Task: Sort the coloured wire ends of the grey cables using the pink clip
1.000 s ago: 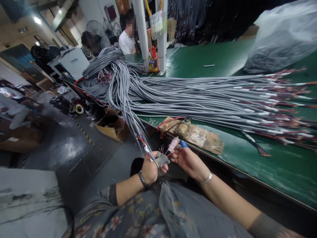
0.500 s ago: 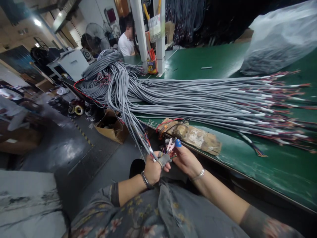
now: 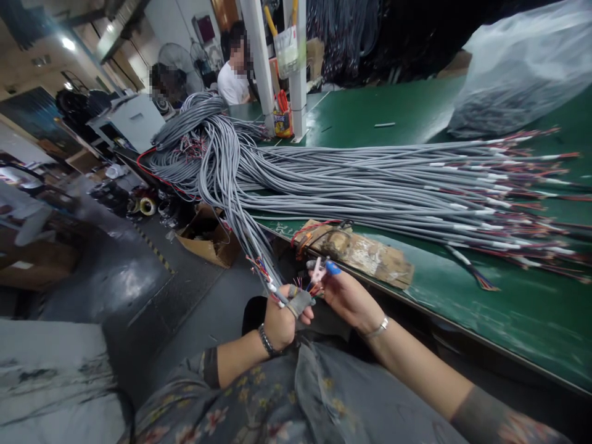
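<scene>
While our left hand point(image 3: 280, 322) was closed around the lower end of the grey cables point(image 3: 253, 239), their lengths ran up and away from the grip to the heap on the bench. The coloured wires point(image 3: 315, 288) poked out just past the thumb side of this grip, between it and our right hand point(image 3: 346, 299). The right fingers were bent near those wires, beside a slim, pale pink piece point(image 3: 318, 272); we could not tell whether they pinched anything.

The cables looked smooth, round and matt, with white sleeves point(image 3: 272, 287) just above the grip and thin wires splaying there. A dull grey wrap point(image 3: 300, 303) covered the left thumb, and a glossy blue cap point(image 3: 332, 268) one right digit. Beyond the right hand lay rough, torn cardboard point(image 3: 374, 256) on the shiny green bench point(image 3: 518, 327).

Compared with half a second earlier, our hands were slightly further apart, and the wires above the left grip stuck out more sideways.
</scene>
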A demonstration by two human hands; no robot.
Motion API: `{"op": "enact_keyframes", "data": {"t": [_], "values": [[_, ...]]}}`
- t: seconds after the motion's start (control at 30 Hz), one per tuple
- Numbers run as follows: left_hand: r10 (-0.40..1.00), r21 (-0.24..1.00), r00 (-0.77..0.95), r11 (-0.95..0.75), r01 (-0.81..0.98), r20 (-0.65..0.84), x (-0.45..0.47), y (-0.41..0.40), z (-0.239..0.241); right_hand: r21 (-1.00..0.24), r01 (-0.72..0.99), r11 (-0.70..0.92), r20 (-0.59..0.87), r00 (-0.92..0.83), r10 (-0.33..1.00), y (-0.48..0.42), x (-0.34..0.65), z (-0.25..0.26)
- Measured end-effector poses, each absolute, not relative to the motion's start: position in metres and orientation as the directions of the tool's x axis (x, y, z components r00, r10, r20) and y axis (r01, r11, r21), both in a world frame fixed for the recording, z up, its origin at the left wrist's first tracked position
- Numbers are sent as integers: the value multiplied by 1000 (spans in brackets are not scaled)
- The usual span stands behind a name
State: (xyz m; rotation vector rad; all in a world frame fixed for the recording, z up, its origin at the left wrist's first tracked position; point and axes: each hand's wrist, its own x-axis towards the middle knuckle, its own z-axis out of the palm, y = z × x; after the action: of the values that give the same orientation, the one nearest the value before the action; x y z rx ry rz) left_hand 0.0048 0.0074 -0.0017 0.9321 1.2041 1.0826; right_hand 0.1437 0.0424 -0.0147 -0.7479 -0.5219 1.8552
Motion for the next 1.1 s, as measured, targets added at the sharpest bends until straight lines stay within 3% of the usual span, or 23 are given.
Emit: {"op": "enact_keyframes", "data": {"t": [0.27, 0.37, 0.47, 0.53, 0.67, 0.77, 0.97, 1.1], "values": [[972, 960, -38, 224, -167, -233, 12, 14, 5, -656, -650, -384, -325, -215, 921, 41, 142, -19], [968, 959, -38, 241, -149, -249, 12, 15, 4, -774, -579, -257, -262, -77, 962, 39, 142, -20], [968, 960, -27, 242, -143, -249, 12, 15, 1, -914, -393, -100, -152, 105, 983, 38, 142, -23], [970, 961, -14, 240, -135, -244, 11, 16, 0, -933, -351, -84, -130, 108, 986, 40, 141, -24], [972, 964, -7, 233, -126, -235, 12, 16, -1, -794, -556, -247, -238, -90, 967, 45, 137, -23], [974, 966, -11, 225, -124, -228, 11, 16, -1, -700, -650, -294, -295, -111, 949, 47, 135, -23], [978, 973, 23, 208, -100, -207, 7, 15, -5, -666, -693, -278, -298, -94, 950, 47, 134, -25], [981, 978, 29, 192, -82, -191, 4, 13, -10, -647, -674, -356, -285, -219, 933, 43, 138, -23]]}}
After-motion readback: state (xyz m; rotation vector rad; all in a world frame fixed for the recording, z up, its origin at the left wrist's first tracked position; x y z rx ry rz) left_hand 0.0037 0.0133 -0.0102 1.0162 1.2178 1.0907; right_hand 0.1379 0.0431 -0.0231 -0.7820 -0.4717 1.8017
